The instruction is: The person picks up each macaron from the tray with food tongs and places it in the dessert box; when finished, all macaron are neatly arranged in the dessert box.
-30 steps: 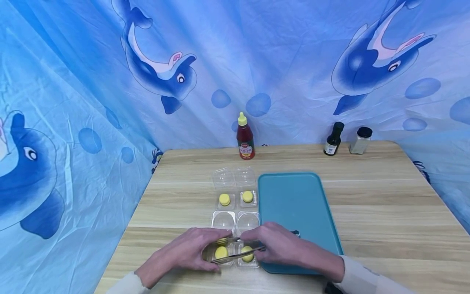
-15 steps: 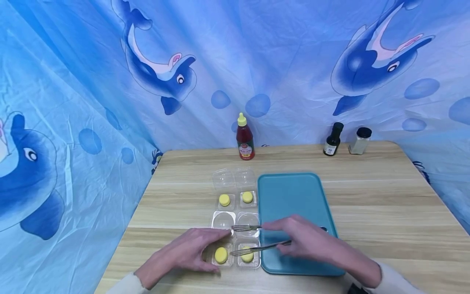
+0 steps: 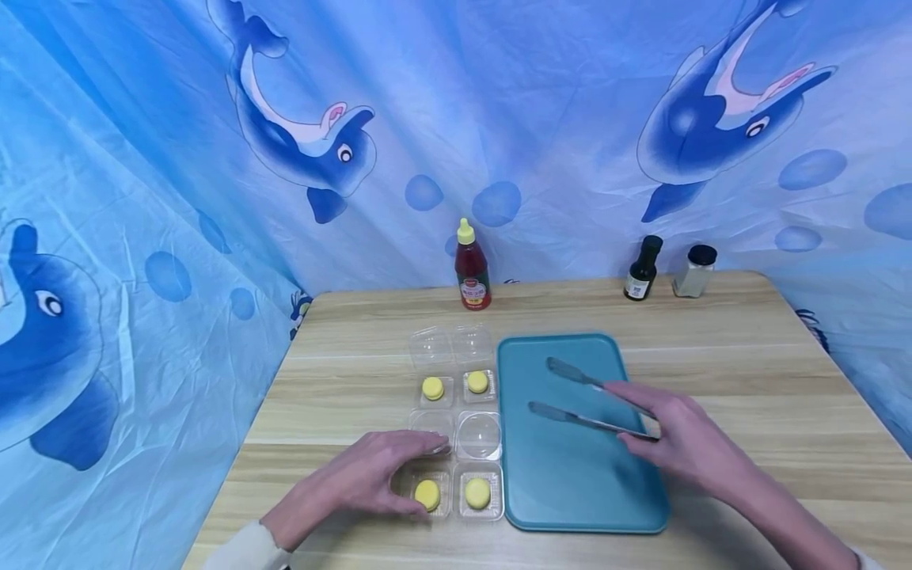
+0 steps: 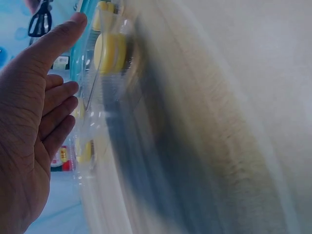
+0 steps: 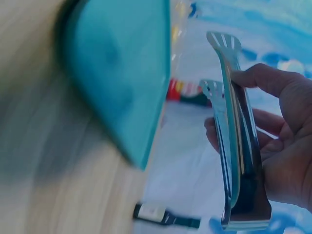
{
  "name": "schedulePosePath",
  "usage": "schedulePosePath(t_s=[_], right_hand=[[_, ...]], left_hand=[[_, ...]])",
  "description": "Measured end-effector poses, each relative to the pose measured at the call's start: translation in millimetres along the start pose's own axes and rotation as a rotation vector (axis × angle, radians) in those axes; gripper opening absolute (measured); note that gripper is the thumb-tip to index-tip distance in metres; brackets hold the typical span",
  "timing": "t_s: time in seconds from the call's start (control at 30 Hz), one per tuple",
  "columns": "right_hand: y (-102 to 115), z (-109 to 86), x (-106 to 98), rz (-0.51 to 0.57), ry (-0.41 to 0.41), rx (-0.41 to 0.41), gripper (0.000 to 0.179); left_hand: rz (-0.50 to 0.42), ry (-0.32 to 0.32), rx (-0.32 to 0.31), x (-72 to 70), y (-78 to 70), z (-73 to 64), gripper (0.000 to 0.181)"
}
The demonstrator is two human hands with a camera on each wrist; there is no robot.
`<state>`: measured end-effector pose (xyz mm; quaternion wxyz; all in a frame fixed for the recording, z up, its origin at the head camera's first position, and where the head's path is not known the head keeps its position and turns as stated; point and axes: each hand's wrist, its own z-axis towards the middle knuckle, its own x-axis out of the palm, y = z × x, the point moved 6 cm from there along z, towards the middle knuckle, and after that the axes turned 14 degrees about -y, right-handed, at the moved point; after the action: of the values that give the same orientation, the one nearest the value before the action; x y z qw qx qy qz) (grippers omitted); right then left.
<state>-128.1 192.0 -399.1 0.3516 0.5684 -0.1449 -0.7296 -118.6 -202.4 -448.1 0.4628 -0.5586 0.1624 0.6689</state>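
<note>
In the head view my left hand rests beside the near-left clear plastic box, thumb and fingers spread around a yellow macaron in its base. The left wrist view shows its fingers loosely bent, holding nothing, right at the clear plastic. To its right, another yellow macaron sits in an open box. My right hand grips metal tongs over the teal tray. The tongs' two slotted ends stand apart, with nothing between them, as the right wrist view also shows.
Two more open clear boxes, each with a yellow macaron, stand farther back, lids raised. Behind them is a red sauce bottle. A dark bottle and a black-capped jar stand at the back right. A dolphin-print curtain hangs behind the table.
My right hand has drawn the tongs rightward, from over the near macarons to above the tray, and their ends now point left and away. The left hand has barely moved.
</note>
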Motion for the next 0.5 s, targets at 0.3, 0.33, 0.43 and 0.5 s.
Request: schedulePosePath(t_s=[0.3, 0.33, 0.43, 0.5], right_hand=[[-62.8, -12.2, -19.9, -0.205, -0.272, 0.042, 0.079], [-69.4, -13.6, -21.2, -0.210, -0.298, 0.047, 0.079], [-87.5, -18.1, -22.8, -0.215, -0.341, 0.091, 0.080], [-97.8, -20.4, -22.6, -0.217, -0.347, 0.124, 0.080]], left_hand=[[0.017, -0.031, 0.016, -2.4, 2.2, 9.6, 0.090], [0.018, -0.032, 0.016, -2.6, 2.1, 10.7, 0.090], [0.025, -0.034, 0.009, -3.2, 2.9, 14.5, 0.090], [0.032, -0.036, 0.003, -3.7, 4.0, 17.1, 0.091]])
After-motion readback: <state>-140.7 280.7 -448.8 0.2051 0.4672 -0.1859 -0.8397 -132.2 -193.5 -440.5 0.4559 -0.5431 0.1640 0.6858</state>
